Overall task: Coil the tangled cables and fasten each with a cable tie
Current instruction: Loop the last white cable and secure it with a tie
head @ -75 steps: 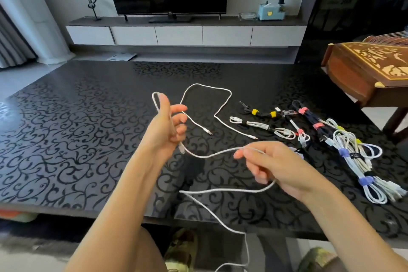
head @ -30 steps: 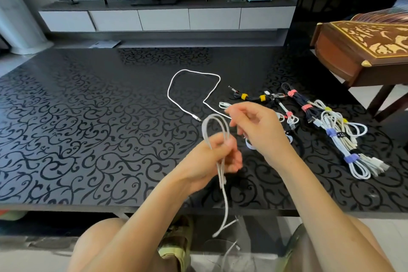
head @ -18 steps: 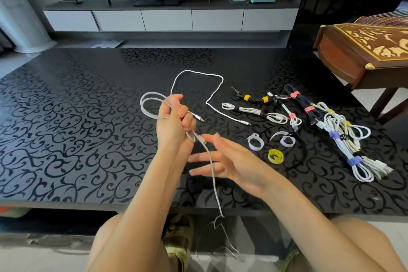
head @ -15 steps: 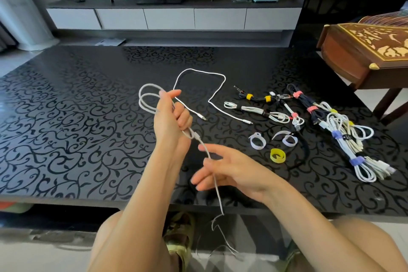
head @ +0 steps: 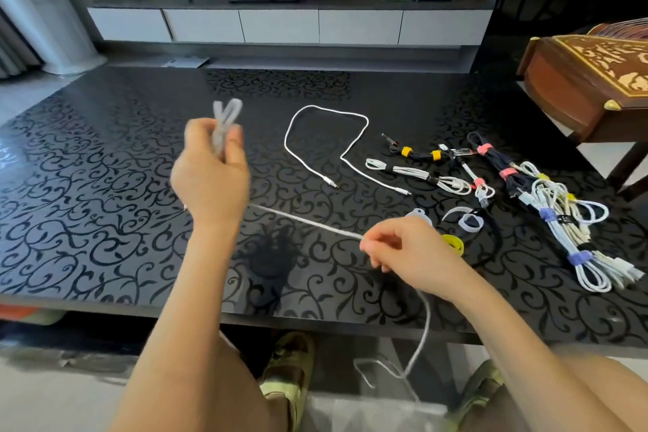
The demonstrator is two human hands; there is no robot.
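My left hand (head: 210,175) is raised over the black table (head: 87,193) and grips several loops of a white cable (head: 224,116), blurred by motion. From it the cable (head: 308,221) runs taut to my right hand (head: 410,252), which pinches it, then hangs down past the table's front edge toward the floor. A second loose white cable (head: 326,137) lies uncoiled on the table beyond. Loose cable ties lie right of my right hand: white ones (head: 470,221) and a yellow one (head: 454,244), partly hidden by the hand.
Several bundled cables with coloured ties (head: 568,221) lie in a row at the right of the table. A carved wooden instrument (head: 589,81) stands off the table's right side. A TV cabinet (head: 280,24) lines the far wall.
My left hand rose and moved left with the loops. My right hand closed on the hanging cable and drew it out to the right, so the stretch between the hands is now taut.
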